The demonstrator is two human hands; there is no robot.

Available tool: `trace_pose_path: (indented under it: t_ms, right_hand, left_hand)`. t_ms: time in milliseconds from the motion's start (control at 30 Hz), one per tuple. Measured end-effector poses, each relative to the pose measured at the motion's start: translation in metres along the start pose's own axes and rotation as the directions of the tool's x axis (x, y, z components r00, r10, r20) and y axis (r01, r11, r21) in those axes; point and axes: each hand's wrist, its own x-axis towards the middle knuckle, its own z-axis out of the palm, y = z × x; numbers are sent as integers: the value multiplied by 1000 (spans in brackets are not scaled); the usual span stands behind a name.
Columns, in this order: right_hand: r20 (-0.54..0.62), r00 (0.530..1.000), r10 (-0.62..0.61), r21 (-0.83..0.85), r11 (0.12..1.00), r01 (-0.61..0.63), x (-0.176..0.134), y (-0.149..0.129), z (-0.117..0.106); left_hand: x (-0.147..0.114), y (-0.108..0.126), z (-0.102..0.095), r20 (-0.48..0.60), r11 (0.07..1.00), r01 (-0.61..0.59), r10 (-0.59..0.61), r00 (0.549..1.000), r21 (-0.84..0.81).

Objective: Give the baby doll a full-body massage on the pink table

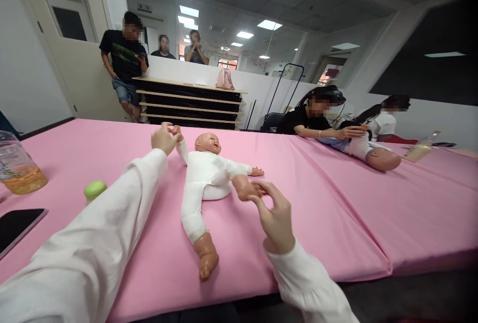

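A baby doll (pixel 209 171) with a white cloth body and plastic head, hands and feet lies on its back on the pink tablecloth (pixel 149 243). My left hand (pixel 163 139) pinches the doll's raised hand beside its head. Lower down, my right hand (pixel 277 216) grips the doll's foot between thumb and fingers and lifts that leg, bent toward the doll's other arm. The doll's second leg lies stretched toward me on the cloth, its foot untouched.
At left are a bottle of amber liquid (pixel 22 168), a green cap (pixel 94 189) and a phone (pixel 18 226). A co-worker (pixel 313 119) at right handles another doll (pixel 383 159) near a second bottle (pixel 420 149). More people stand behind, near stacked boards (pixel 190 104).
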Motion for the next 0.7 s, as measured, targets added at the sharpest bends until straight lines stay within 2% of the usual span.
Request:
trace_pose_path:
  t_ms: [67, 100, 133, 200, 233, 267, 300, 367, 433, 467, 500, 533, 567, 600, 667, 700]
  right_hand:
    - [163, 976, -145, 11, 989, 146, 25, -9, 22]
    - [257, 940, -225, 2, 973, 232, 32, -12, 34]
    - [343, 891, -296, -10, 948, 319, 34, -14, 47]
    - [474, 779, -410, -50, 871, 489, 29, -15, 71]
    - [519, 728, -448, -70, 826, 559, 23, -14, 82]
    - [555, 685, -472, -93, 783, 615, 15, -12, 91]
    - [580, 655, -484, -114, 748, 653, 7, -9, 100]
    - [603, 639, -478, -153, 718, 680, -5, -4, 112]
    - [594, 656, -466, -152, 736, 660, -9, -1, 117]
    - [579, 668, -468, -125, 758, 640, -8, -1, 115]
    - [552, 688, -471, -83, 790, 608, -6, -3, 110]
    - [509, 724, -466, -33, 830, 557, -2, -4, 101]
    - [449, 777, -440, 22, 875, 483, 1, -6, 90]
    - [374, 845, -383, 75, 920, 384, 4, -8, 75]
    - [201, 967, -155, 159, 980, 124, 3, -8, 43]
    - [124, 992, -26, 177, 984, 4, -1, -6, 27]
  left_hand:
    - [4, 33, 5, 74, 973, -226, 222, 972, 49]
    - [3, 46, 11, 140, 936, -347, 338, 931, 48]
    - [0, 56, 18, 218, 879, -476, 460, 861, 25]
    - [-9, 69, 38, 379, 724, -687, 652, 656, -57]
    - [-15, 72, 48, 432, 649, -754, 712, 554, -101]
    - [-19, 74, 58, 468, 590, -795, 747, 472, -138]
    - [-24, 74, 66, 488, 551, -818, 766, 418, -165]
    - [-30, 73, 77, 507, 526, -829, 775, 376, -189]
    - [-31, 73, 78, 527, 523, -832, 768, 363, -188]
    - [-31, 74, 75, 529, 528, -830, 763, 371, -178]
    - [-29, 73, 71, 517, 550, -820, 754, 405, -161]
    - [-27, 72, 66, 487, 595, -791, 737, 468, -140]
    - [-24, 68, 60, 435, 664, -737, 704, 561, -124]
    - [-20, 62, 54, 356, 747, -653, 648, 673, -125]
    - [-15, 43, 43, 168, 884, -418, 453, 876, -209]
    - [-14, 29, 39, 72, 910, -297, 330, 941, -290]
